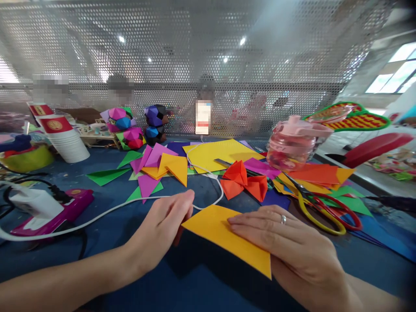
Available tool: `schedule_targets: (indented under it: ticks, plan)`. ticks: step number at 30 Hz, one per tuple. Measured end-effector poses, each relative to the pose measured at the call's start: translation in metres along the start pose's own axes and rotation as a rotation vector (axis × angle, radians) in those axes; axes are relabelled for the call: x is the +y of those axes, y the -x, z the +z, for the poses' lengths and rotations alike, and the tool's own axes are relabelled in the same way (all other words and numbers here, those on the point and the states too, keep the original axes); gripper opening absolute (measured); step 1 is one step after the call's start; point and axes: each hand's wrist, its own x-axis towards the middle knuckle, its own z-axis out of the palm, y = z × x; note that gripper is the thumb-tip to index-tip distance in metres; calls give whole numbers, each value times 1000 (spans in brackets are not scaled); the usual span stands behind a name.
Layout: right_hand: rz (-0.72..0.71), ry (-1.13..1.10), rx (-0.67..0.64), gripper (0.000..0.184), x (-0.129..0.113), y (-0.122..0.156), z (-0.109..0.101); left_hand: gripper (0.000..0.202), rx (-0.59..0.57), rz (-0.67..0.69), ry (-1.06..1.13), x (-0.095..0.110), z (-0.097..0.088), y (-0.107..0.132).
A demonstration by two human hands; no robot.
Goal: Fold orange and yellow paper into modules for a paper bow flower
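A folded orange-yellow paper triangle point(224, 236) lies on the blue table near me. My right hand point(286, 242) rests flat on its right part, fingers stretched out and pressing it down; a ring shows on one finger. My left hand point(165, 229) is at the paper's left corner, fingers curled together against the edge, the fingertips hidden behind the hand.
Folded red pieces point(243, 182), several coloured paper triangles point(162, 167) and a yellow sheet point(221, 156) lie beyond. Scissors point(325, 208) lie at right by a pink jar point(292, 145). A white cable point(97, 216) runs to a power strip point(48, 212). Paper cups point(65, 138) stand at left.
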Motion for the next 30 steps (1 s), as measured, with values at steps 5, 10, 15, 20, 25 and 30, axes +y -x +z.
schedule_targets:
  ticks: [5,10,15,20,25,30]
  plan:
    - [-178,27,-72,28,-1,4,-3,53,-276,-217,251,-3,1,-10]
    - [-278,10,-114,30,-2,-5,-4,39,-418,-264,437,-2,-1,-15]
    - [-241,-80,-142,24,-6,-10,0,48,-401,-225,479,-9,2,-16]
    - [121,-254,-90,8,-8,-3,6,41,-389,-110,464,-12,8,-11]
    - [604,-354,-102,22,-7,-1,11,38,-395,-7,349,-12,11,-6]
    - [910,-538,-265,32,-6,-4,16,39,-438,61,296,-9,14,3]
